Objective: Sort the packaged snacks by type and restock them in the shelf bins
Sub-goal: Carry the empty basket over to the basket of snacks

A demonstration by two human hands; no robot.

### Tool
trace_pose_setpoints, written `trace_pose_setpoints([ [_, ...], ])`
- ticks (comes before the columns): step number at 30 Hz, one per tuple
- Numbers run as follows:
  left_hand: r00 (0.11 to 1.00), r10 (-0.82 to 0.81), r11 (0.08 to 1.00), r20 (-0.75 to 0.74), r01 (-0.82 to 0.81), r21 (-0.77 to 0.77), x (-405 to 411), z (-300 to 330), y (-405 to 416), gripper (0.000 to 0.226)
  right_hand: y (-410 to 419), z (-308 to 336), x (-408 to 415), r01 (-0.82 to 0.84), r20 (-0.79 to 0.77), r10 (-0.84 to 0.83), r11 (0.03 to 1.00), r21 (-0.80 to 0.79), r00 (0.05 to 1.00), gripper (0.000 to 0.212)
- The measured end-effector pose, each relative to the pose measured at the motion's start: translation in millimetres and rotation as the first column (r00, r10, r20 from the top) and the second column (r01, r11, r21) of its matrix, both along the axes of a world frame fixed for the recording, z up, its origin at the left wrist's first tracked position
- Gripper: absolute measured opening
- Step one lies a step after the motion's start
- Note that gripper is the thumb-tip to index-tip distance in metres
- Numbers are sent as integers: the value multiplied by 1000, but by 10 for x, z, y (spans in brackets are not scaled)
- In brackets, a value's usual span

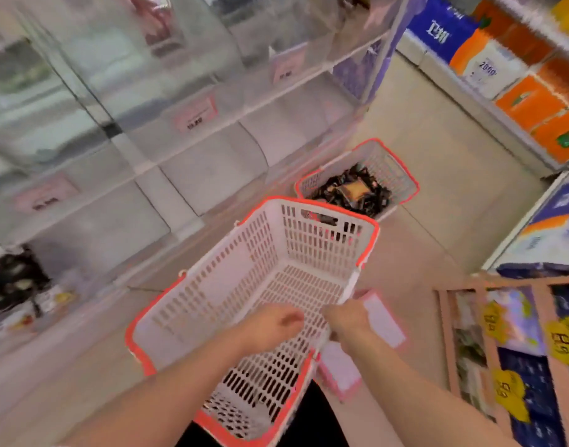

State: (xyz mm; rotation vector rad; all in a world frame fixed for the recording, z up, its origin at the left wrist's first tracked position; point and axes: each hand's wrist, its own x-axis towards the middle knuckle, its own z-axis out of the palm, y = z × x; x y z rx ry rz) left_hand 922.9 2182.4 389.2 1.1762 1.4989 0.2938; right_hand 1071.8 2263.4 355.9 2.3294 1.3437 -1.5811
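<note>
White basket [244, 269] beneath both hands [312, 324].

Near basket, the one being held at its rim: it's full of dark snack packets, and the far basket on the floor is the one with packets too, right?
Not quite. In the head view the near basket is empty; only its slotted bottom shows. The dark snack packets lie in the far basket on the floor. The right hand grips the near basket's rim.
</note>
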Motion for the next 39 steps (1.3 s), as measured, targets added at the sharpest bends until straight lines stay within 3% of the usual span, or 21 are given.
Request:
trace_pose_setpoints([
  [2,999,19,996,38,-16,-85,92,-183,-128,29,-40,-200,-221,-12,9,13,998,-57,1000,9],
  [6,989,147,970,3,-144,-198,18,-618,-211,43,-125,-661,-584,-24,48,32,987,-159,998,19],
  [10,948,5,981,-319,-66,-183,-113,-1143,-241,37,-232,-1175,-838,-55,-20,52,968,-245,998,21],
  [13,868,-63,981,-493,-38,-192,-309,-1553,-261,34,-272,-1449,-880,-258,-118,236,939,-226,965,30],
  [14,861,-63,982,-504,-36,-184,-388,-1660,-266,33,-226,-1503,-839,-416,-95,406,900,-132,909,31],
  [16,864,-52,989,-500,-25,-147,-544,-1849,-282,28,-68,-1586,-723,-695,150,679,705,140,719,20],
  [18,854,-68,995,-515,19,-100,-651,-2008,-278,25,160,-1659,-610,-833,400,731,468,296,553,31],
  [19,842,-87,995,-532,51,-81,-683,-2085,-270,26,277,-1726,-578,-886,459,760,358,297,461,43],
  [21,818,-121,993,-563,100,-68,-689,-2217,-254,26,494,-1872,-539,-984,473,867,96,152,158,59],
  [23,792,-166,985,-588,156,-69,-646,-2317,-250,27,678,-2030,-558,-983,427,890,-181,8,-161,52],
  [24,788,-173,984,-591,167,-65,-612,-2357,-239,27,750,-2099,-583,-962,406,875,-270,-45,-265,45],
  [25,783,-175,983,-596,173,-61,-575,-2399,-224,27,811,-2154,-622,-951,395,866,-301,-78,-306,38],
  [30,740,-31,984,-671,140,109,-470,-2736,-108,38,996,-2579,-689,-937,496,801,-336,-92,-336,37],
  [34,749,-17,985,-663,128,119,-479,-3264,-130,47,928,-2992,-658,-897,618,735,-429,106,-279,26],
  [37,822,-16,993,-570,77,84,-359,-3639,-220,38,889,-3263,-445,-876,660,735,-412,251,-157,23],
  [39,866,-123,992,-484,111,-54,-219,-3819,-309,35,819,-3400,-158,-873,665,728,-424,242,-169,24],
])
